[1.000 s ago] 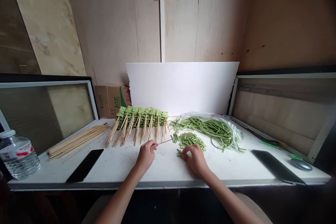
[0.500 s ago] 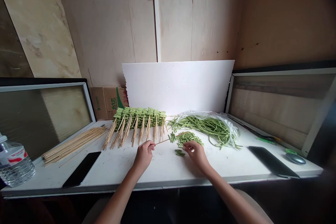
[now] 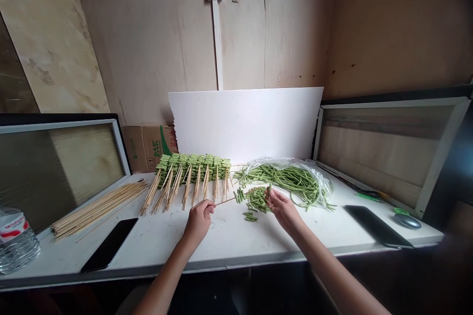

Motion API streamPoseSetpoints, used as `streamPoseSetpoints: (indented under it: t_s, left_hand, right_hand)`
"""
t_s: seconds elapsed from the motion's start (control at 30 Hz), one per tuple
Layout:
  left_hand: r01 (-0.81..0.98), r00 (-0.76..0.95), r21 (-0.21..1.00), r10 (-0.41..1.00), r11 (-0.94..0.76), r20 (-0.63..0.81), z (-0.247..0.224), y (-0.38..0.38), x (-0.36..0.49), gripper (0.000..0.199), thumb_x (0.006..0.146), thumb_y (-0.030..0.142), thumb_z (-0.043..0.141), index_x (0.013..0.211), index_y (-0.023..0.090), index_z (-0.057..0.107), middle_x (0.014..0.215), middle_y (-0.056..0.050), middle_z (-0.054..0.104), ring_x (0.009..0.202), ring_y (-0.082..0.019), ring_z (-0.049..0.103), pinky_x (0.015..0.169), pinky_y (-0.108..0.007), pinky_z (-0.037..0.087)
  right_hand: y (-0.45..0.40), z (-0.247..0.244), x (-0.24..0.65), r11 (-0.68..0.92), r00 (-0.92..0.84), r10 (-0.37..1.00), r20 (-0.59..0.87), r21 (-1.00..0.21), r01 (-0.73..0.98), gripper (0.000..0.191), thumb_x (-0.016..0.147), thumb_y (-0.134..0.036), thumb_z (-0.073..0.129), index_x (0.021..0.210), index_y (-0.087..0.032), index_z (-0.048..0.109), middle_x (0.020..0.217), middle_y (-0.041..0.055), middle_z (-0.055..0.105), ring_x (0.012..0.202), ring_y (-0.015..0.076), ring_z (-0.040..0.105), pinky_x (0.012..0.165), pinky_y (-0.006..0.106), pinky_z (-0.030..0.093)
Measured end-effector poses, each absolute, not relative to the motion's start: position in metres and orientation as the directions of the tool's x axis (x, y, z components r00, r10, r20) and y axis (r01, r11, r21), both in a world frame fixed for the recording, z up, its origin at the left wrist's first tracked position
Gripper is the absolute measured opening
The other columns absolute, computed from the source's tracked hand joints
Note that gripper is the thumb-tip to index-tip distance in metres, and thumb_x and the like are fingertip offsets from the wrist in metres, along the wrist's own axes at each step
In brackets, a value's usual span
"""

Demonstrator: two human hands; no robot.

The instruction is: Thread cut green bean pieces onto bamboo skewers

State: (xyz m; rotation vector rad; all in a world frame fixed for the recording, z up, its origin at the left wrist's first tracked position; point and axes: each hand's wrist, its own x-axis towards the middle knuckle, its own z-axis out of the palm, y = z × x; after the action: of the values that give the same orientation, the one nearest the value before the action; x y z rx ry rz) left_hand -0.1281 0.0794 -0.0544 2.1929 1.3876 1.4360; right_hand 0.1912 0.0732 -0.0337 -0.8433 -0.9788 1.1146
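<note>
My left hand [image 3: 200,218] is closed around the blunt end of a wooden skewer [image 3: 224,202], which points right. Several short green bean pieces [image 3: 239,195] are threaded near its far end. In my right hand [image 3: 284,208] a cut green bean piece [image 3: 269,187] is pinched upright between thumb and fingers, apart from the skewer. Just left of that hand lies a pile of cut bean pieces [image 3: 256,199], with a smaller cluster of pieces [image 3: 250,216] in front. Long whole green beans [image 3: 288,177] rest in a clear plastic bag [image 3: 328,188] behind my right hand.
Finished bean skewers [image 3: 195,163] are stacked at the back left, sticks toward me. Bare skewers [image 3: 99,206] lie left, near a phone [image 3: 110,245] and a water bottle [image 3: 16,241]. A dark flat device [image 3: 377,226] and a mouse [image 3: 407,220] sit right. A white foam board [image 3: 246,120] stands behind.
My right hand has risen from beside the pile and now holds a bean piece upright. My left hand keeps the skewer nearly in place. The whole view has shifted slightly.
</note>
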Motion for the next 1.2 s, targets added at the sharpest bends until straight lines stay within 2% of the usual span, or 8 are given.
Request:
streamPoseSetpoints:
  t_s: [0.1, 0.2, 0.4, 0.6, 1.0, 1.2]
  left_hand:
    - [0.603, 0.117, 0.572, 0.771, -0.556, 0.626, -0.054, 0.079, -0.128, 0.027, 0.097, 0.021, 0.042, 0.090, 0.020, 0.069, 0.075, -0.004, 0.069, 0.071, -0.020, 0.066, 0.069, -0.030, 0.048]
    - [0.599, 0.132, 0.570, 0.771, -0.563, 0.623, -0.055, 0.078, -0.127, 0.027, 0.096, 0.019, 0.042, 0.090, 0.020, 0.068, 0.076, -0.004, 0.069, 0.073, -0.019, 0.065, 0.070, -0.029, 0.048]
    - [0.614, 0.131, 0.545, 0.755, -0.570, 0.642, -0.057, 0.080, -0.127, 0.026, 0.095, 0.016, 0.044, 0.089, 0.020, 0.069, 0.075, -0.003, 0.069, 0.071, -0.019, 0.066, 0.069, -0.027, 0.048]
    - [0.628, 0.141, 0.521, 0.744, -0.577, 0.654, -0.057, 0.081, -0.130, 0.027, 0.091, 0.010, 0.043, 0.088, 0.019, 0.069, 0.075, -0.003, 0.068, 0.071, -0.018, 0.065, 0.069, -0.026, 0.048]
    - [0.670, 0.190, 0.381, 0.643, -0.638, 0.742, -0.053, 0.081, -0.139, 0.037, 0.079, -0.007, 0.041, 0.090, 0.018, 0.067, 0.079, -0.003, 0.068, 0.077, -0.017, 0.068, 0.072, -0.024, 0.050]
    - [0.686, 0.194, 0.367, 0.644, -0.629, 0.740, -0.054, 0.079, -0.137, 0.039, 0.077, -0.009, 0.041, 0.088, 0.018, 0.067, 0.078, -0.003, 0.068, 0.077, -0.018, 0.068, 0.071, -0.024, 0.049]
  right_hand:
    - [0.070, -0.029, 0.189, 0.243, 0.083, 0.970, 0.229, -0.903, -0.353, 0.050, 0.065, -0.062, 0.089, 0.096, -0.024, 0.079, 0.106, 0.0086, 0.077, 0.096, 0.0279, 0.070, 0.080, 0.038, 0.058]
    - [0.066, -0.025, 0.186, 0.239, 0.041, 0.970, 0.241, -0.899, -0.368, 0.048, 0.070, -0.064, 0.085, 0.097, -0.024, 0.079, 0.109, 0.0100, 0.077, 0.108, 0.0321, 0.070, 0.089, 0.042, 0.057]
    - [0.064, -0.024, 0.184, 0.226, 0.038, 0.973, 0.227, -0.915, -0.335, 0.049, 0.071, -0.065, 0.084, 0.098, -0.024, 0.079, 0.113, 0.0107, 0.077, 0.121, 0.0350, 0.065, 0.098, 0.045, 0.055]
    - [0.067, -0.028, 0.188, 0.175, 0.009, 0.982, 0.186, -0.902, -0.394, 0.042, 0.068, -0.057, 0.090, 0.095, -0.026, 0.082, 0.111, 0.0083, 0.078, 0.119, 0.0330, 0.066, 0.095, 0.039, 0.055]
    - [0.065, -0.026, 0.190, 0.193, 0.047, 0.981, 0.187, -0.932, -0.308, 0.042, 0.063, -0.053, 0.094, 0.090, -0.024, 0.084, 0.102, 0.0101, 0.080, 0.112, 0.0335, 0.069, 0.092, 0.043, 0.056]
    - [0.065, -0.028, 0.191, 0.197, 0.074, 0.980, 0.185, -0.948, -0.251, 0.042, 0.063, -0.052, 0.094, 0.092, -0.022, 0.084, 0.104, 0.0119, 0.079, 0.114, 0.0339, 0.067, 0.086, 0.040, 0.055]
